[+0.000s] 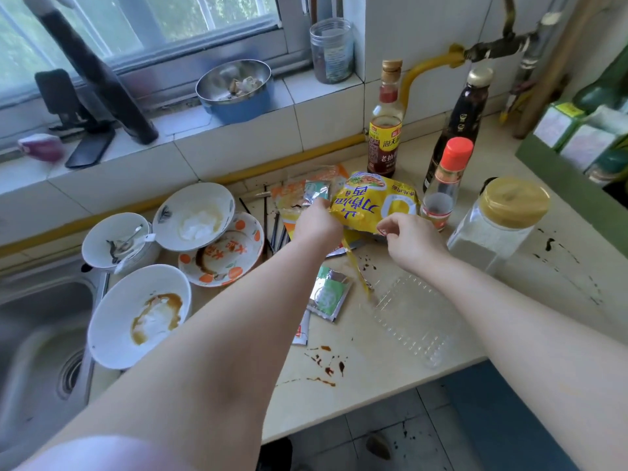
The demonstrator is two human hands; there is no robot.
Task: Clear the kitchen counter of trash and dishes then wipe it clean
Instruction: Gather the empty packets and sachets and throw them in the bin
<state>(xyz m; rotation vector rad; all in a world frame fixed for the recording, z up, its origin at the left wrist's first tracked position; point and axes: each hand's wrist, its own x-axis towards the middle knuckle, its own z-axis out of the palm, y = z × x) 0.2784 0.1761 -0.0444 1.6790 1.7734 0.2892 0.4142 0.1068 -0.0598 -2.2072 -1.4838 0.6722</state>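
A yellow noodle packet [373, 202] is lifted above the beige counter [390, 375]. My left hand [316, 222] grips its left edge and my right hand [407, 237] pinches its lower right edge. A torn yellow strip hangs down from the packet. Orange wrappers [292, 195] lie behind it. Silver and green sachets [328, 295] lie on the counter below my hands, beside a clear plastic tray [413, 314]. Several dirty bowls [142, 314] and an orange-patterned plate [224, 256] stand at the left, with dark chopsticks [273, 229] next to them. Brown sauce spots [324, 365] stain the counter.
A steel sink [37, 338] is at the far left. Sauce bottles [385, 124], a red-capped bottle [445, 185] and a yellow-lidded jar [499, 222] stand at the back right. A metal bowl [236, 90], a clear jar [331, 51] and a phone [90, 149] sit on the window sill.
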